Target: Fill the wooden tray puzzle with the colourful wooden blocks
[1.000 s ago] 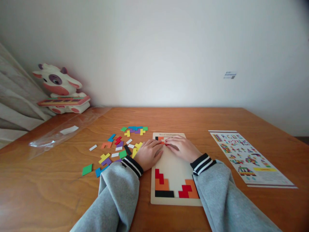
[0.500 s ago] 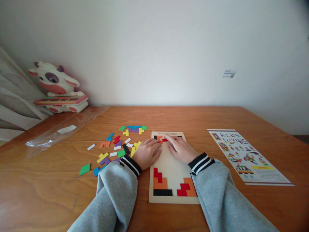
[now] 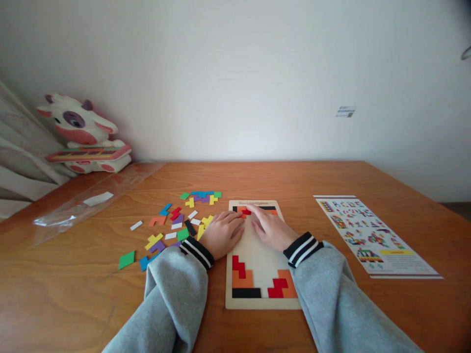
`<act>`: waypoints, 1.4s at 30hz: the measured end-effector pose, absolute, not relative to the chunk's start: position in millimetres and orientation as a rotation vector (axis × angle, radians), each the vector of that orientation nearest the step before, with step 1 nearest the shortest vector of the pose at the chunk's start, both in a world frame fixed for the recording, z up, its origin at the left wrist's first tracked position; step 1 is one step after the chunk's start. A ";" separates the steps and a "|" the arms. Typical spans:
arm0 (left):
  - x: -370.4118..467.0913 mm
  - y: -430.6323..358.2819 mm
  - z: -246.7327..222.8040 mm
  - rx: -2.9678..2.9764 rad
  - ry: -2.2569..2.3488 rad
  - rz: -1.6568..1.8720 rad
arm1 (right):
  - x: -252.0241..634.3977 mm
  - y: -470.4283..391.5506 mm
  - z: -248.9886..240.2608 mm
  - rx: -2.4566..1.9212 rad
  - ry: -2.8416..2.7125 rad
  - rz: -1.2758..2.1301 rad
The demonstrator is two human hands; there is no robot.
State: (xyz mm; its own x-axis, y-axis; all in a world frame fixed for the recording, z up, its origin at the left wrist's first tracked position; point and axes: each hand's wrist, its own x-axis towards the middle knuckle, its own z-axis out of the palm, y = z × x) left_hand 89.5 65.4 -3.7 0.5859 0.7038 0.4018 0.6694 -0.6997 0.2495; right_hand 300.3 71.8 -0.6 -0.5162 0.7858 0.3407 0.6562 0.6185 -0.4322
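A pale wooden puzzle board (image 3: 262, 255) lies before me, with black, orange and red pieces in its corners. My left hand (image 3: 223, 234) rests over its left edge, fingers spread, fingertips near the orange and red pieces at the top left. Fingertips of my right hand (image 3: 270, 228) touch a small red piece (image 3: 246, 212) near the board's top; the index finger is stretched out and the hand is open. At the lower left of the board are a red piece (image 3: 239, 267) and a black bar (image 3: 246, 293). Another red piece (image 3: 277, 288) lies lower right.
Loose coloured pieces, among them a green one (image 3: 127, 260), are scattered left of the board. A clear plastic bag (image 3: 73, 211) and a toy cow with keyboard (image 3: 88, 135) are farther left. A printed pattern sheet (image 3: 375, 235) lies at the right.
The red piece near the board's top has shifted slightly left under my right fingertips. My left hand stays nearly as it was. The whole view has moved a little.
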 end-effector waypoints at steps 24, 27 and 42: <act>86.6 66.0 -2.9 2.750 1.222 0.709 | 348.1 91.9 -15.9 -1.482 -1.998 0.122; 86.8 66.2 -3.0 2.748 1.219 0.716 | 344.0 91.3 -14.3 -1.523 -1.988 0.115; 85.7 68.9 -6.0 2.779 1.211 0.689 | 341.1 88.9 -16.6 -1.564 -2.055 0.066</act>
